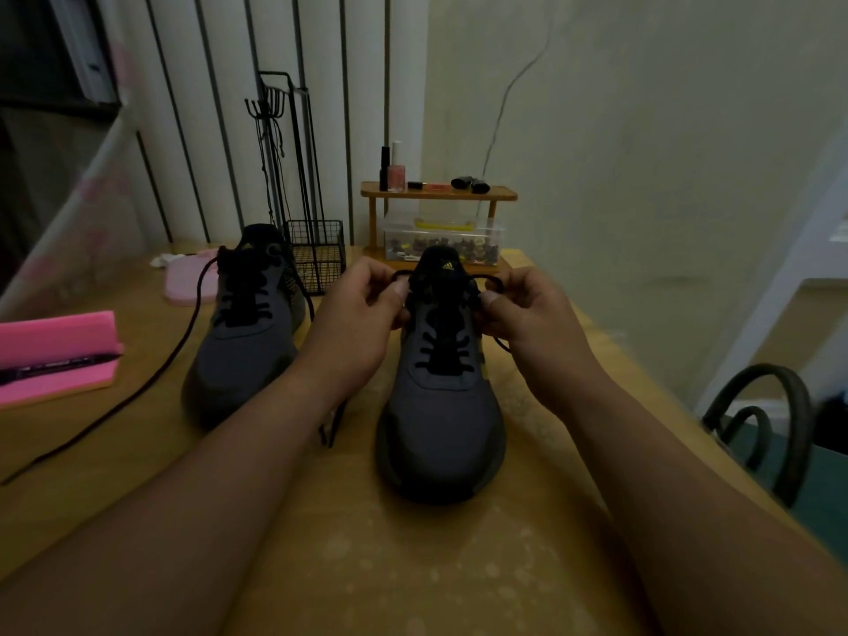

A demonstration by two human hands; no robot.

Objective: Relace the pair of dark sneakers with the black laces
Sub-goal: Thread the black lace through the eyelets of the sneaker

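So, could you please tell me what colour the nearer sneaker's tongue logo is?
The tongue logo is yellow, best seen in the head view.

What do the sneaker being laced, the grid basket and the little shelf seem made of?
Sneaker: matte dark grey fabric upper, probably knit or mesh; dim light hides the weave. Basket: thin black metal wire, seen as an open grid. Shelf: likely wood or bamboo, warm orange-brown with a smooth rim.

Probably home: cosmetics shelf, wooden table.
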